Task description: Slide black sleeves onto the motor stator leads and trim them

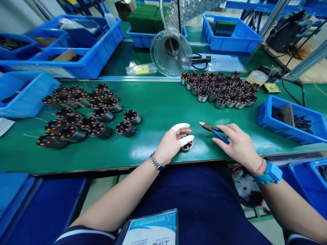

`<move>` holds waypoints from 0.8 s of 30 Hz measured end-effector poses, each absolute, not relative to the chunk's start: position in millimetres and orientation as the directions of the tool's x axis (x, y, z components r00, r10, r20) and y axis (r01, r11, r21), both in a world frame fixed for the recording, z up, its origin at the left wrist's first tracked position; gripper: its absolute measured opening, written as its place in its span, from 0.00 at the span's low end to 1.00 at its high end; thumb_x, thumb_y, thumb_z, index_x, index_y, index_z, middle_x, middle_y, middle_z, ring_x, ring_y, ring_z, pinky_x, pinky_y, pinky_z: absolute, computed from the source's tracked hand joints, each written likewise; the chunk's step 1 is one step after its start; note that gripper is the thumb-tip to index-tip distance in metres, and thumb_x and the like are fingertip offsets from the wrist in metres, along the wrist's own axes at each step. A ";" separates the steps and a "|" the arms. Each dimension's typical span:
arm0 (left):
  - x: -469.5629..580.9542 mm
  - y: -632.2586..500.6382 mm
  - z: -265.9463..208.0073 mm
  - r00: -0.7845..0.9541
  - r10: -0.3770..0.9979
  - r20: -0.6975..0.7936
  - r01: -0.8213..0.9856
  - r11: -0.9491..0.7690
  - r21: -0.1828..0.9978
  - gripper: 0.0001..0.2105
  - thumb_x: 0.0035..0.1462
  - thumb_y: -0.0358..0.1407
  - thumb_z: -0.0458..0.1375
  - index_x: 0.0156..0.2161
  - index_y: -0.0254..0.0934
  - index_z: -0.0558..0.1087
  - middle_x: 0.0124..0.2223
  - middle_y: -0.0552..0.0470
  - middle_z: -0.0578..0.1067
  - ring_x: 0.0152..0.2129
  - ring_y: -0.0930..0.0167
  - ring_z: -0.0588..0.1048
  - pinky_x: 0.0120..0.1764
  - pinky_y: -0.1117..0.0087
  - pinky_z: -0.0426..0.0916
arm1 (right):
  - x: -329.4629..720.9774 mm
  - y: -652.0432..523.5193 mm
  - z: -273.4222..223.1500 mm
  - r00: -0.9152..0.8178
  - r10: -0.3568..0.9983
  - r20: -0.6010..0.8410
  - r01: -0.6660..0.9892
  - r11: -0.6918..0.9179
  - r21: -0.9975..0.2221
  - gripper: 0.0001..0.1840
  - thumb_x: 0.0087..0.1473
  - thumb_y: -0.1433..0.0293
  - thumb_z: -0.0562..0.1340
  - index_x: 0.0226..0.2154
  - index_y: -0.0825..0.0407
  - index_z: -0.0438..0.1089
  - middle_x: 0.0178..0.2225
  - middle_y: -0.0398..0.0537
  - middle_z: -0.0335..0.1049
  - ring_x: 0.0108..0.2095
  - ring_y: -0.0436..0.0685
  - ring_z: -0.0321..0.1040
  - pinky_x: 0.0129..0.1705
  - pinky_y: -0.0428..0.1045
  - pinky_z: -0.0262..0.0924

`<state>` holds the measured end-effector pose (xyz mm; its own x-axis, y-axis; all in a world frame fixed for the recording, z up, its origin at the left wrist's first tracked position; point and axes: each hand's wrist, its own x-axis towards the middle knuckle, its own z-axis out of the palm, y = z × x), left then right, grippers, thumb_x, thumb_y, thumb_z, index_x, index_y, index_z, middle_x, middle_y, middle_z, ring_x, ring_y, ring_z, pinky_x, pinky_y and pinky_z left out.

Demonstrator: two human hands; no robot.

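Note:
Near the front edge of the green work mat, my left hand (173,143) grips a small motor stator (187,147) with a metal rim and copper windings. White finger covers sit on its thumb and a finger, and they hide part of the stator. To the right, my right hand (236,144) is closed round blue-handled cutting pliers (213,130), whose jaws point left, apart from the stator. Several similar stators (98,131) with loose wire ends stand on the left of the mat. Another group of stators (224,90) is packed together at the back right.
A clear fume hood (171,69) hangs at the back centre. Blue bins (265,117) with black strips stand right and left. Behind lie a black electric screwdriver-like tool (201,59), a tape roll (258,77) and a blue tray (232,46).

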<state>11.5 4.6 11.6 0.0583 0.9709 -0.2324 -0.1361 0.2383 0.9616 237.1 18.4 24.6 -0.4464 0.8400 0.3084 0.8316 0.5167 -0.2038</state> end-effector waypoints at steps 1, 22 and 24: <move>8.5 1.2 10.7 0.035 0.974 -0.223 -0.115 0.226 0.967 0.23 0.40 0.30 0.64 0.44 0.35 0.66 0.39 0.48 0.73 0.37 0.70 0.72 0.41 0.68 0.65 | 239.0 19.0 24.2 -0.448 0.845 0.292 0.843 0.508 -0.178 0.23 0.52 0.57 0.56 0.48 0.51 0.63 0.39 0.52 0.64 0.36 0.57 0.65 0.36 0.51 0.62; 8.7 11.8 14.0 0.066 0.971 -0.230 -0.147 0.237 0.960 0.07 0.44 0.36 0.61 0.28 0.34 0.72 0.26 0.53 0.75 0.26 0.72 0.73 0.34 0.71 0.65 | 228.3 25.2 27.3 -0.593 0.754 0.282 0.768 0.635 -0.080 0.25 0.52 0.57 0.55 0.50 0.52 0.63 0.40 0.53 0.64 0.39 0.57 0.63 0.37 0.52 0.59; 8.6 11.8 14.4 0.066 0.972 -0.227 -0.141 0.235 0.962 0.07 0.44 0.36 0.61 0.28 0.34 0.72 0.26 0.53 0.75 0.26 0.72 0.72 0.33 0.71 0.65 | 226.8 25.6 26.6 -0.598 0.750 0.281 0.763 0.641 -0.087 0.25 0.52 0.57 0.55 0.50 0.52 0.62 0.40 0.53 0.64 0.39 0.57 0.63 0.37 0.52 0.60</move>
